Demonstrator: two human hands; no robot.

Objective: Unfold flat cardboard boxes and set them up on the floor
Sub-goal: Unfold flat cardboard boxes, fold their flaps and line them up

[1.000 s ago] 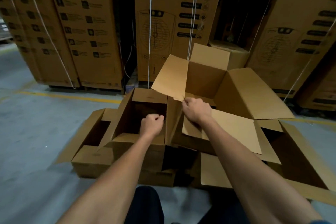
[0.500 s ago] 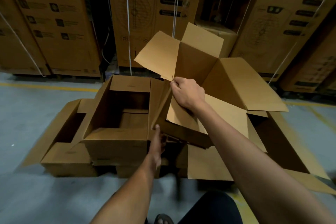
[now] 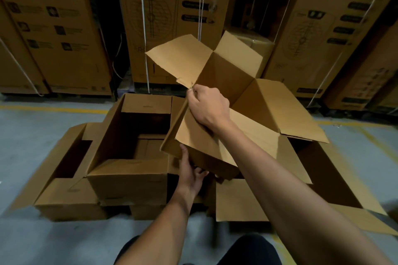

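Note:
A brown cardboard box point(image 3: 234, 84) with its flaps spread open is lifted and tilted above the others at centre. My right hand point(image 3: 207, 106) grips its near-left top corner, fingers curled over the edge. Under the box's low near corner, my left hand point(image 3: 191, 170) touches the underside with the thumb up along the wall; its fingertips are hidden beneath. An unfolded box point(image 3: 129, 176) stands open on the floor just to the left, and another open box point(image 3: 64, 198) stands beside that one.
More opened cardboard lies under and right of the lifted box point(image 3: 329, 174). Tall printed cartons point(image 3: 172, 17) tied with white straps line the back. The grey concrete floor point(image 3: 28, 135) has yellow lines. My dark-trousered legs point(image 3: 243, 251) show at the bottom edge.
The box has risen and tilted further with my right hand. My left hand left the neighbouring box's rim, dropped, and went under the lifted box's near corner.

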